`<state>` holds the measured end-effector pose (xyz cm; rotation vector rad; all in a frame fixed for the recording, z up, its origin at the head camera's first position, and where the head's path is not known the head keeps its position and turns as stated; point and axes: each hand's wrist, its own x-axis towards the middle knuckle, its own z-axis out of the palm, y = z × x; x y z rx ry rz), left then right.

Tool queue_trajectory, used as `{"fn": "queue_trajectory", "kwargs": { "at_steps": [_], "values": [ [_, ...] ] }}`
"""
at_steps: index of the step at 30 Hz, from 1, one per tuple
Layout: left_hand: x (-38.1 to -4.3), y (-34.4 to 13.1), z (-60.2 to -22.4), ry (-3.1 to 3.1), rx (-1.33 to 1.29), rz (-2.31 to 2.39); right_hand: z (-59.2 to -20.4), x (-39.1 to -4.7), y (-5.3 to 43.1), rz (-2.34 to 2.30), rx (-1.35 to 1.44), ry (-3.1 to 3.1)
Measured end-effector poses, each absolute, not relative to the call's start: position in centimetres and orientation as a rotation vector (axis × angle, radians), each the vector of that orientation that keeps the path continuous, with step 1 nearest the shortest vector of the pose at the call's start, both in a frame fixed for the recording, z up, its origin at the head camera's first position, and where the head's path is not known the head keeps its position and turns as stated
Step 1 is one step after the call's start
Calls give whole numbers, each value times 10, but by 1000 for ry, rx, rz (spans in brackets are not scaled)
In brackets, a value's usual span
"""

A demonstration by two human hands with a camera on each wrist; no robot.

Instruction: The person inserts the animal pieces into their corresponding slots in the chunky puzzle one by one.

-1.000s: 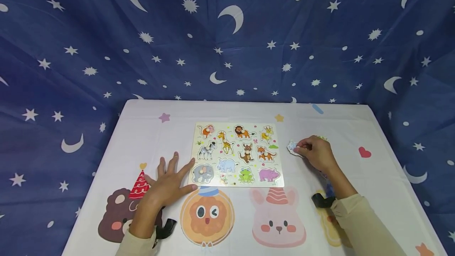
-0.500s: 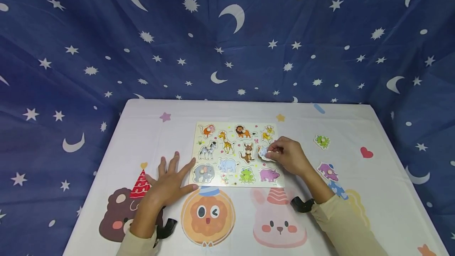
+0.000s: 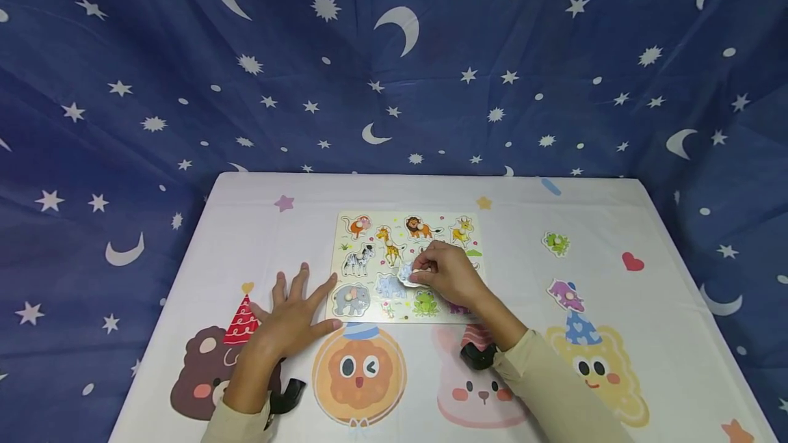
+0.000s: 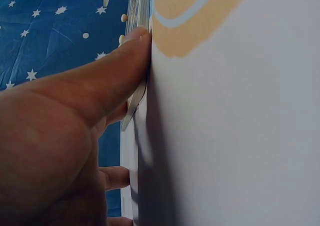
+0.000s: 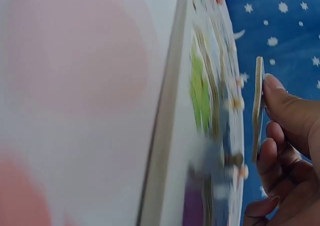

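Note:
A wooden animal puzzle board [image 3: 369, 318] lies on the table. My left hand [image 3: 289, 320] is spread beside its left edge, thumb and a fingertip touching the board; the left wrist view shows the thumb [image 4: 120, 68] against the edge. Above the board my right hand [image 3: 452, 275] pinches a pale blue rhino puzzle piece [image 3: 405, 275], next to the blue rhino picture [image 3: 388, 286]. In the right wrist view that piece [image 5: 258, 108] is seen edge-on, raised off the board. The hand hides part of the board's right side.
Right of the board lie a green frog piece [image 3: 557, 244] and a purple hippo piece [image 3: 566, 294]. Knobbed pieces such as the elephant [image 3: 351, 300] and lion [image 3: 421, 227] sit in the board. A star-patterned blue curtain [image 3: 277, 135] hangs behind the table.
My right hand has carried the rhino piece leftward from right of the board to over its middle, uncovering the frog and hippo pieces. The left hand has stayed in place.

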<state>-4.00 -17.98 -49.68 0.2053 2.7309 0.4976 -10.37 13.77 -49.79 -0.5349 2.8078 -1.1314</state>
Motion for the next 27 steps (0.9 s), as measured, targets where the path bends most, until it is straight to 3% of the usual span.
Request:
{"fn": "queue_trajectory", "kwargs": {
  "at_steps": [12,27],
  "values": [
    [-40,-179,-496,2728,206,495,-502,-95,98,-997,-586,2827],
    [-41,-180,-498,2725,198,470,-508,-93,87,-810,-607,2929]
  ]
}}
